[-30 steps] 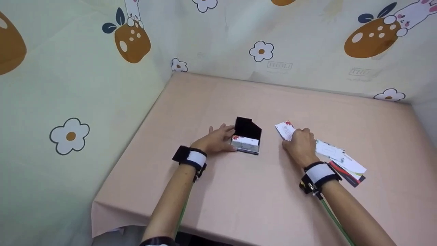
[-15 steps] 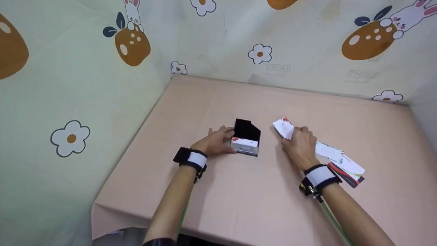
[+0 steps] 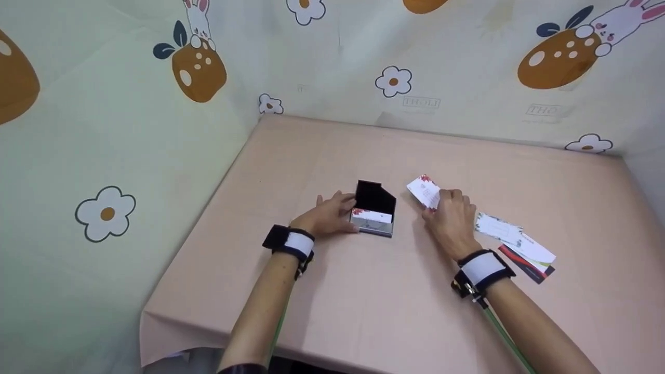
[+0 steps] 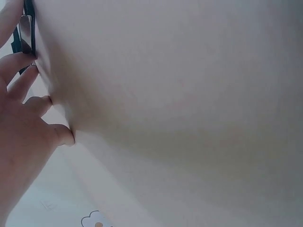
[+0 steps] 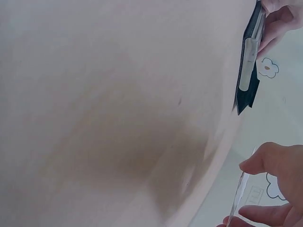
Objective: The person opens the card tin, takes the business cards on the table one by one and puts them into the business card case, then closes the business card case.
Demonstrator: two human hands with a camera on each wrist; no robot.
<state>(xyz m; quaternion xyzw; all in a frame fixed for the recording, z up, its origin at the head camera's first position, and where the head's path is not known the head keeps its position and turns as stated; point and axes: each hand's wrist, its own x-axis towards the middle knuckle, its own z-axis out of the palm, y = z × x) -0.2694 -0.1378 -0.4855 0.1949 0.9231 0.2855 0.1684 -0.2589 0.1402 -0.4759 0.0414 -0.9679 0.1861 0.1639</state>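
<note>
A business card case [image 3: 373, 227] lies on the table with its black-lined lid [image 3: 375, 196] raised. A white card with a red floral corner [image 3: 373, 215] shows inside it. My left hand [image 3: 330, 215] holds the case by its left side, thumb at the front corner and a finger further back; its other fingertips spread onto the cloth in the left wrist view. To the right, my right hand [image 3: 451, 221] pinches a white business card with red flowers [image 3: 425, 191] between thumb and fingers. In the right wrist view that card [image 5: 239, 191] appears edge-on, tilted above the cloth.
Several overlapping cards lie right of my right hand: a white floral-edged one [image 3: 497, 228], a white one [image 3: 532, 252] and a dark one with red [image 3: 524, 264]. A pink cloth [image 3: 311, 156] covers the table. Patterned curtains [image 3: 332, 62] hang behind and left.
My right hand has lifted the card from the table side and shifted slightly left and back, away from the loose cards. My left hand and the case stay put.
</note>
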